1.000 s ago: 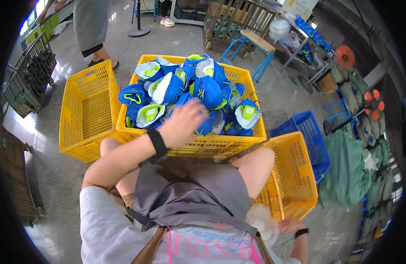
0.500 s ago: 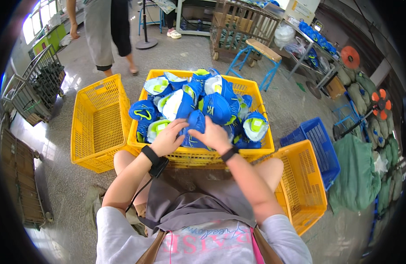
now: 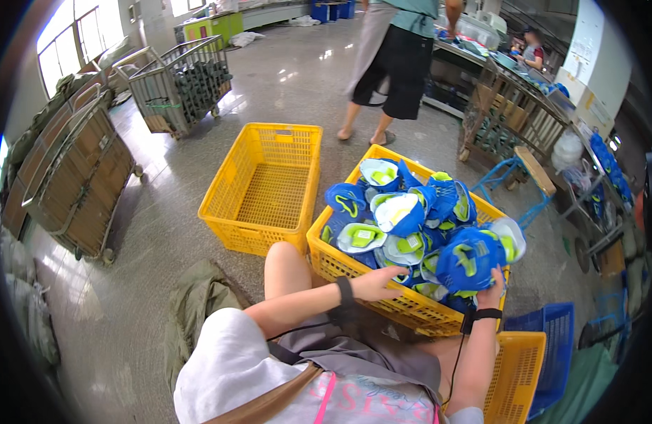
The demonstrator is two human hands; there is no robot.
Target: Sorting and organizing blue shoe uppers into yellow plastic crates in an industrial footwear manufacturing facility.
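Blue shoe uppers with white and lime-green linings lie heaped in a yellow crate [image 3: 425, 315] in front of my knees. My right hand [image 3: 490, 288] is closed on the near edge of a blue shoe upper [image 3: 470, 260] at the crate's right side. A pale-lined upper [image 3: 509, 239] sits just beyond it, partly overlapped. Over the crate's near rim is my left hand [image 3: 377, 284], its thumb and fingers apart with nothing visible between them. The nearest thing to it is a white-lined upper [image 3: 361, 238]. Lower uppers are hidden under the heap.
Left of the heap stands an unfilled yellow crate [image 3: 259, 239]. Another yellow crate [image 3: 518, 367] and a blue crate [image 3: 552, 353] are by my right side. A person [image 3: 403, 63] stands beyond the crates. Wheeled carts [image 3: 78, 180] are at left; a stool [image 3: 534, 172] is at right.
The view has swung left, so the crates appear farther right. My hands have separated: the right is now at the heap's right side gripping an upper, the left at the near rim.
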